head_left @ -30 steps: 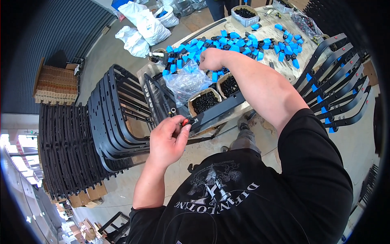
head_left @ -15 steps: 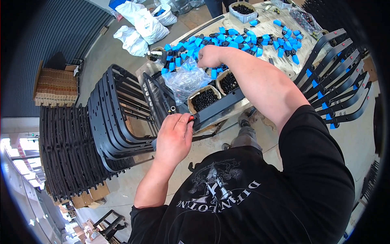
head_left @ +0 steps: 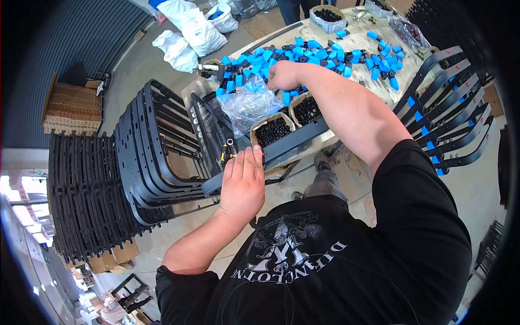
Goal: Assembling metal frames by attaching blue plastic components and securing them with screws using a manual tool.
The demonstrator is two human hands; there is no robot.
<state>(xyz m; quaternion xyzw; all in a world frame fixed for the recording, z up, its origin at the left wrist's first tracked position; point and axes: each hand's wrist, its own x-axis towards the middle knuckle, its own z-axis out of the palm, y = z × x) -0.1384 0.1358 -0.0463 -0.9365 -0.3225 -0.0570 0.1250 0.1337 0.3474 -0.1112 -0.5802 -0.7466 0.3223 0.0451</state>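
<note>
A long black metal bar with a curved end lies along the table's near edge. My left hand is closed over it, fingers together across the top and the thumb out of sight. A small red spot shows beside the fingertips. My right hand reaches over the pile of blue-and-black plastic pieces. Its fingers curl in and down, and whatever they hold is hidden. Below it lies a clear plastic bag. Two boxes of small black parts, a left one and a right one, stand beside the bar.
A yellow-and-black tool lies left of my left hand. Curved black frames are stacked at the left, and more frames with blue pieces stand at the right. White sacks sit on the floor beyond. Another person's legs show behind the table.
My left hand has shifted right along the bar and turned, fingers now laid across it. The yellow-and-black tool is more exposed. My right hand stays over the pile, nearly unmoved.
</note>
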